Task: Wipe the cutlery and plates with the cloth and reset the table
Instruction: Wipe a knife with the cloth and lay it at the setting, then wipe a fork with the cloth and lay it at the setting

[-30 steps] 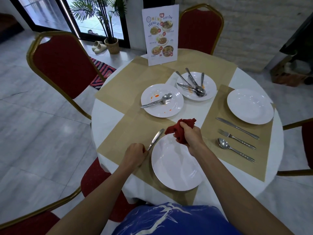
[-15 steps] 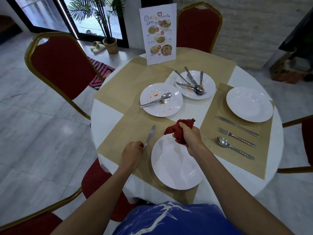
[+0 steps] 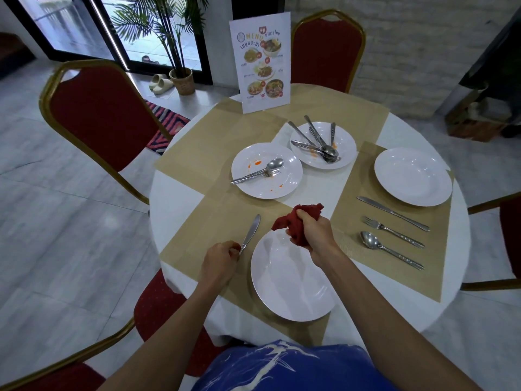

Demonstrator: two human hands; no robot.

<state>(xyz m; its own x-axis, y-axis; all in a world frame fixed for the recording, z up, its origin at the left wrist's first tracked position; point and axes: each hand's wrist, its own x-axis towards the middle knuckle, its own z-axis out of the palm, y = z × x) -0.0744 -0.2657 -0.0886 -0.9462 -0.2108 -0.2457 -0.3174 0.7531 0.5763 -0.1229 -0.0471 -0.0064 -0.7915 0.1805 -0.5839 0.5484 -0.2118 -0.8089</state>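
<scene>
My left hand [image 3: 220,262] grips the handle of a table knife [image 3: 251,231], whose blade lies on the tan placemat [image 3: 203,224] left of a clean white plate [image 3: 290,280]. A bunched red cloth [image 3: 296,224] is gripped in my right hand [image 3: 313,232] over that plate's far rim. Beyond, a sauce-stained plate [image 3: 266,170] carries a spoon and fork, and a second stained plate [image 3: 322,145] holds several pieces of cutlery. At the right, a clean plate [image 3: 413,176] sits with a knife [image 3: 393,213], a fork [image 3: 393,231] and a spoon [image 3: 390,249] laid beside it.
A standing menu card [image 3: 260,62] is at the far side of the round white table [image 3: 172,198]. Red chairs with gold frames surround it: one at the left [image 3: 104,117], one at the back [image 3: 327,52], one at the right edge [image 3: 510,238]. A potted palm [image 3: 181,80] stands by the glass door.
My left hand has swung the knife from leaning toward the plate to lying flat on the placemat, more upright and further from the plate. The right hand with the cloth stays put.
</scene>
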